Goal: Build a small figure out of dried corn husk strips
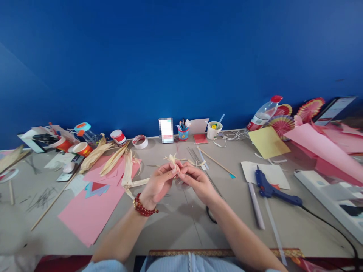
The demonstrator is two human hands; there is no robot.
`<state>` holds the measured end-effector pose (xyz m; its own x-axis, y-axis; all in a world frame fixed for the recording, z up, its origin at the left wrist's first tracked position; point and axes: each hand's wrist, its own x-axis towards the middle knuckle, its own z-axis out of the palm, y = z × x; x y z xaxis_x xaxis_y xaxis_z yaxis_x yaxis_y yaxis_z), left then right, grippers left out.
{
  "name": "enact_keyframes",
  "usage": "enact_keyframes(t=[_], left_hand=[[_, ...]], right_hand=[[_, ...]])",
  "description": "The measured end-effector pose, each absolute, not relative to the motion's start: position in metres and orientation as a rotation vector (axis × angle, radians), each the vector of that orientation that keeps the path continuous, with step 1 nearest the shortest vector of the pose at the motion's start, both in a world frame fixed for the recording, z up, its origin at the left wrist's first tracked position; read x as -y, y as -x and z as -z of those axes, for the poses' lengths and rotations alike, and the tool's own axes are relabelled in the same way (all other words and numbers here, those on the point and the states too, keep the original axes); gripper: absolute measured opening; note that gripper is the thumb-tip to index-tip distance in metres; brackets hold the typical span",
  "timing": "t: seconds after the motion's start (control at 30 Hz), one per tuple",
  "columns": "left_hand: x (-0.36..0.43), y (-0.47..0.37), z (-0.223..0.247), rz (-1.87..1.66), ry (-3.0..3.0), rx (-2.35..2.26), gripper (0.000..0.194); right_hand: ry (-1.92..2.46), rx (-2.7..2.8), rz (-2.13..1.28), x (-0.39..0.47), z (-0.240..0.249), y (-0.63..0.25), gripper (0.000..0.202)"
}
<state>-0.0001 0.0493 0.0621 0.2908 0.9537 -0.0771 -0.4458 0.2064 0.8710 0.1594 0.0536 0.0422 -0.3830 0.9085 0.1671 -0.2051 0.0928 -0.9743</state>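
Observation:
A small pale, petal-like piece of husk (171,158) sticks up between my hands at the middle of the view. My left hand (162,180) pinches its base between thumb and fingers; a red bead bracelet (141,207) circles that wrist. My right hand (198,182) has its thumb and fingers closed at the same spot, touching the left fingertips. What exactly the right fingers grip is too small to tell. Pale husk strips (128,170) lie left of my hands, and thin wires (194,155) lie just behind them.
Pink paper (90,215) and dried husks (95,155) lie at the left. A blue glue gun (266,185) rests on white paper at the right, near a power strip (326,200). A phone (166,130), a pen cup (183,134) and a white cup (213,132) stand at the back.

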Motion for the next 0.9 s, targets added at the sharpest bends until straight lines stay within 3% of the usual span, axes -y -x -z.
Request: enact_keyframes(t=[0.37, 0.9], left_hand=[[-0.044, 0.000, -0.062, -1.267, -1.215, -1.022, 0.016], [-0.048, 0.008, -0.060, -1.209, -1.203, -1.142, 0.020]], right_hand=[[0.855, 1.619, -1.005, -0.055, -0.040, -0.160, 0.021], [1.024, 1.654, -0.864, -0.054, -0.030, -0.159, 0.017]])
